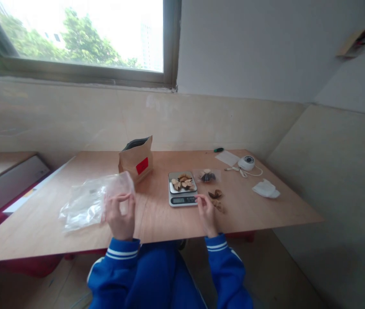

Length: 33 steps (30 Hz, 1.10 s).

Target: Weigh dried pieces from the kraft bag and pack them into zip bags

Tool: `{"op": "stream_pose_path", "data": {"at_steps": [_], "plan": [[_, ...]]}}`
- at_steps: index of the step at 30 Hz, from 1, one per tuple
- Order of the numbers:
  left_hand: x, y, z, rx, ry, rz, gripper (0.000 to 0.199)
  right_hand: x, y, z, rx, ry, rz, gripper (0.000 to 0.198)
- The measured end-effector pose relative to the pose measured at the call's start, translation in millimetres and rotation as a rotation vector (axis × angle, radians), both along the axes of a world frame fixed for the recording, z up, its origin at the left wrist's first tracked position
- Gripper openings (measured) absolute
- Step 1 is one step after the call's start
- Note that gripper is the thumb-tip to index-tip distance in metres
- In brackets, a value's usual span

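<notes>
A small kitchen scale (173, 200) with a steel top and a dark display stands mid-table. Pieces of dried brown-and-cream peel or shell (182, 183) lie heaped on its plate. My right hand (206, 214) is at the scale's front right corner, its fingertips by the buttons, with nothing visible in it. More dried pieces (216, 195) lie on the table just beyond that hand. My left hand (122, 216) is raised at the left, fingers closed on a thin clear plastic bag (118, 182). Other clear plastic bags (84, 208) lie beside and under it.
Behind my left hand stands an opened brown paper pouch (135, 161) with a red label. A small clear packet (207, 175) with dark contents lies right of the scale. Farther right are a white corded device (245, 163), crumpled white tissue (266, 189) and a green-handled screwdriver (218, 149).
</notes>
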<state>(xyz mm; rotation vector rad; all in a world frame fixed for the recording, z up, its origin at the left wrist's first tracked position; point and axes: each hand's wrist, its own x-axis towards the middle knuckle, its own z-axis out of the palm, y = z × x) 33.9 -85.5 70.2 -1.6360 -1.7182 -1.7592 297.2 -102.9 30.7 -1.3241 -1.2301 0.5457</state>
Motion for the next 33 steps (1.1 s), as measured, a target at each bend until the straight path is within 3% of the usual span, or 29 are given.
{"op": "stream_pose_path", "data": {"at_steps": [4, 8, 14, 26, 33], "plan": [[54.9, -22.3, -4.6, -0.039, 0.013, -0.264, 0.009, -52.8, -22.8, 38.0, -0.016, 0.039, 0.283, 0.025], [62.7, -34.4, -7.7, -0.087, 0.0, -0.364, 0.006, -86.9, -30.2, 57.2, -0.02, 0.072, 0.334, 0.021], [51.7, -40.9, -13.8, -0.138, -0.064, -0.407, 0.006, -94.8, -29.3, 50.3, -0.077, 0.142, 0.293, 0.017], [63.0, -54.2, -29.1, -0.015, -0.108, -0.407, 0.007, -99.3, -50.7, 44.0, -0.136, 0.225, 0.233, 0.023], [55.8, -57.9, -25.3, -0.046, -0.071, -0.474, 0.002, -94.4, -51.6, 33.9, -0.196, 0.326, 0.208, 0.031]]}}
